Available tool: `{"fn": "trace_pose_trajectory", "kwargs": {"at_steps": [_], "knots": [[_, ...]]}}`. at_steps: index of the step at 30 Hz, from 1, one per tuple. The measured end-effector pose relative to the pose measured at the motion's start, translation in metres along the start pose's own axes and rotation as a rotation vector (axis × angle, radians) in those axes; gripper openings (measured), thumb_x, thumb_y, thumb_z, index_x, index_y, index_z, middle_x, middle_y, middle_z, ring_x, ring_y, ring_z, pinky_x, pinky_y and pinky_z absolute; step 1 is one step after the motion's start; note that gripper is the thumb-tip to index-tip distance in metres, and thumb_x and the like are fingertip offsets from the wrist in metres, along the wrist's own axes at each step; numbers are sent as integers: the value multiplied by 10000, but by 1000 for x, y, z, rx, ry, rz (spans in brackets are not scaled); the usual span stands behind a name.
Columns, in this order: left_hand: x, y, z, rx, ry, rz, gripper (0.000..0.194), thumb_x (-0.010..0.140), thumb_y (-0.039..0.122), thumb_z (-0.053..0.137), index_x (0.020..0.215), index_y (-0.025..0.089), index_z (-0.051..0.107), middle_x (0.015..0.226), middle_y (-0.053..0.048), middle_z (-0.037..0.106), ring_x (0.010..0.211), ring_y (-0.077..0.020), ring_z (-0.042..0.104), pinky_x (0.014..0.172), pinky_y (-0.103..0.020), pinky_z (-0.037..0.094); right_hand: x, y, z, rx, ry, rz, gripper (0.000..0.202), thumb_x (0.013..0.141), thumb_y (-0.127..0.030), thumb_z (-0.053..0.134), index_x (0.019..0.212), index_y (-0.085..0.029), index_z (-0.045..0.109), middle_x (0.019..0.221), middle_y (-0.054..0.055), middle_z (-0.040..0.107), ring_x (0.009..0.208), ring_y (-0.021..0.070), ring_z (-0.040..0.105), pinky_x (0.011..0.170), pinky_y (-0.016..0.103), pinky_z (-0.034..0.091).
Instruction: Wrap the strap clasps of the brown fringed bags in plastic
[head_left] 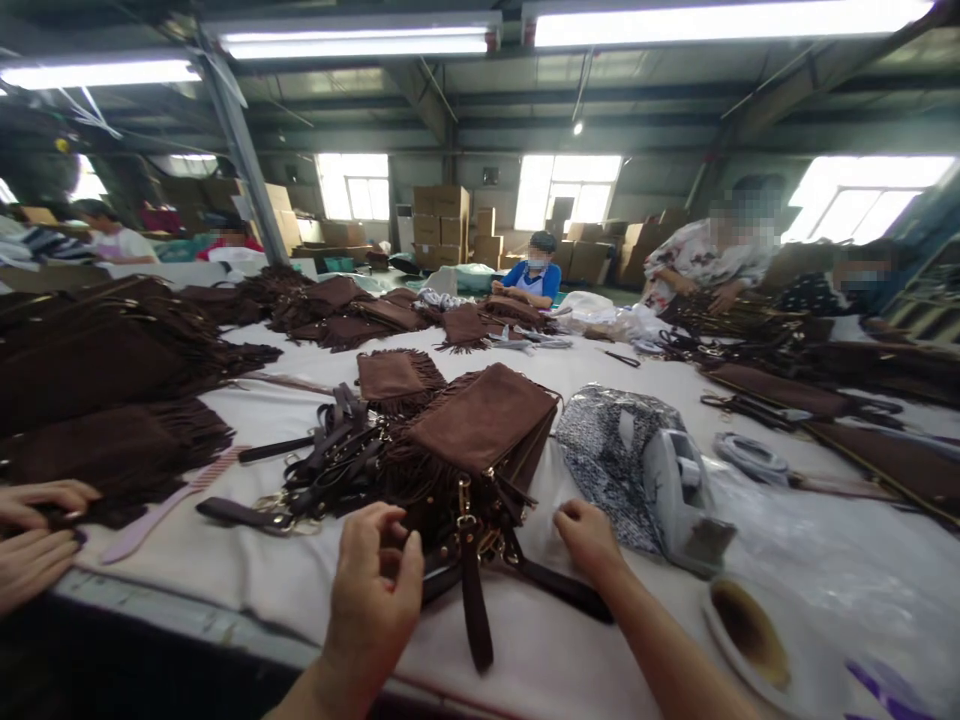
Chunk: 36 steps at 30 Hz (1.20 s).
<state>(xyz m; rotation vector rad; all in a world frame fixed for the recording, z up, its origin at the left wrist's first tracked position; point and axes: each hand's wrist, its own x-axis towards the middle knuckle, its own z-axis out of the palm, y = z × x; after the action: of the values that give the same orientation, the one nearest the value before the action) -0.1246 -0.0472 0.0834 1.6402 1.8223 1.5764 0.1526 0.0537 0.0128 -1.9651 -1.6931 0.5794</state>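
Observation:
A stack of brown fringed suede pouches (pixel 487 420) lies in front of me, its gold zips and clips facing my side. Dark wrist straps (pixel 474 610) hang from the clips onto the white cloth. My left hand (pixel 375 575) is at the near left of the stack, fingers loosely curled and apart, with nothing seen in it. To the right of the stack, my right hand (pixel 589 540) has its fingers closed over the cloth; whatever they hold, if anything, is hidden. A pile of loose dark straps (pixel 337 450) with metal clips lies left of the stack.
A tape dispenser (pixel 679 490) and silvery bag (pixel 615 450) stand to the right, near a tape roll (pixel 750 640). A pink comb (pixel 172 500) lies left, beside a co-worker's hands (pixel 37 540). Pouch piles (pixel 97 350) fill the left side. Other people work across the table.

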Motion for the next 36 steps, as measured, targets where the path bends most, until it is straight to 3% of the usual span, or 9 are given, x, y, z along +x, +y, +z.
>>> {"fn": "trace_pose_trajectory", "kwargs": {"at_steps": [4,9,13,16,18,21,28,32,36], "knots": [[-19,-5,3,52,-101,24,291,809,305,606,1083,210,592,1008,-94,561,816,-213,578,704,-320,510,-24,9,-11,237,45,-38,215,783,-348,493,675,-197,601,608,5,588,632,186,554,616,270,423],[-25,-6,22,-47,-495,-234,218,786,368,640,921,199,669,813,-52,609,754,-217,580,707,-327,461,-73,-5,-32,676,-52,-228,269,829,-406,567,657,-200,541,722,27,568,686,179,523,618,265,417],[-29,4,44,-510,-714,-536,107,714,254,665,777,178,624,767,-42,626,795,-216,612,771,-332,463,-112,-21,-43,768,-236,-391,245,871,-355,548,683,-199,560,1004,102,626,894,237,585,759,309,464],[-33,10,53,-971,-818,-929,176,710,278,676,819,182,575,691,16,555,585,-126,543,594,-262,449,-132,-21,-44,741,-388,-512,216,879,-353,519,729,-213,587,1005,105,631,914,248,593,802,342,475],[-33,10,57,-1114,-858,-1071,286,731,376,693,894,169,582,710,29,525,502,-67,444,479,-191,347,-140,-14,-38,678,-435,-596,202,871,-345,513,724,-220,571,942,92,628,866,232,595,771,331,482],[-30,11,63,-1029,-825,-943,410,718,474,726,909,134,599,637,46,488,459,-44,368,435,-174,246,-146,3,-19,572,-407,-734,166,840,-283,521,689,-217,504,798,53,582,693,166,558,625,253,457],[-22,30,74,-624,-714,-652,237,652,289,747,779,116,646,567,22,547,514,-94,446,508,-225,342,-149,26,0,338,-381,-924,156,800,-97,473,700,-217,469,788,39,591,621,118,528,551,196,414],[-21,39,72,-595,-711,-607,179,700,288,662,739,114,670,658,-35,650,516,-98,449,523,-240,362,-144,4,-25,308,-405,-773,110,809,-142,509,725,-213,522,755,19,608,643,128,561,587,206,442],[-24,39,75,-522,-722,-520,150,677,282,686,660,133,671,622,-27,636,588,-140,529,576,-256,405,-125,-39,-42,290,-164,-535,113,855,-256,547,937,-202,603,816,31,633,676,151,566,618,247,453]]}}
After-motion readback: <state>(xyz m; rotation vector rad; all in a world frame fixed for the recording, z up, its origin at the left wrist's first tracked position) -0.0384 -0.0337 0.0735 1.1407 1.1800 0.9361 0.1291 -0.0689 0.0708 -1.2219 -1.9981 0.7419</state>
